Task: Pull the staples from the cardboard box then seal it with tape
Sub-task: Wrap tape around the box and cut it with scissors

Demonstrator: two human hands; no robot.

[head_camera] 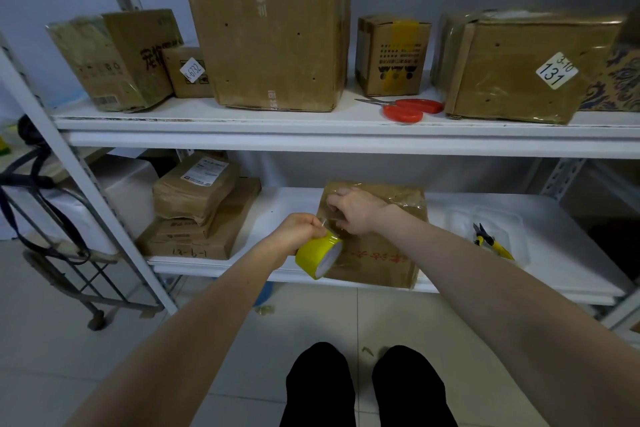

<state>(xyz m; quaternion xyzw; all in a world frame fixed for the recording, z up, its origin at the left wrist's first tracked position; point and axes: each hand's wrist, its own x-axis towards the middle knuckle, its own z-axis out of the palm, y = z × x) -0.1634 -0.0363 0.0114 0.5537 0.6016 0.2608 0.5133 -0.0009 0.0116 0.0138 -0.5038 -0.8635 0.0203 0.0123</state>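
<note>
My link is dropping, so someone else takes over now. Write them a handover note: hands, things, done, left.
Left hand grips the yellow tape roll in front of the cardboard box on the lower shelf.
Right hand lies on the box top, fingers curled beside the pulled-out tape; whether it pinches the tape is unclear.
Yellow-handled pliers lie in the clear tray to the right; red scissors lie on the upper shelf.
Done: taping is under way; no staples show, though small ones could be missed.
Left: run the tape over the box, cut it, press it down.
</note>
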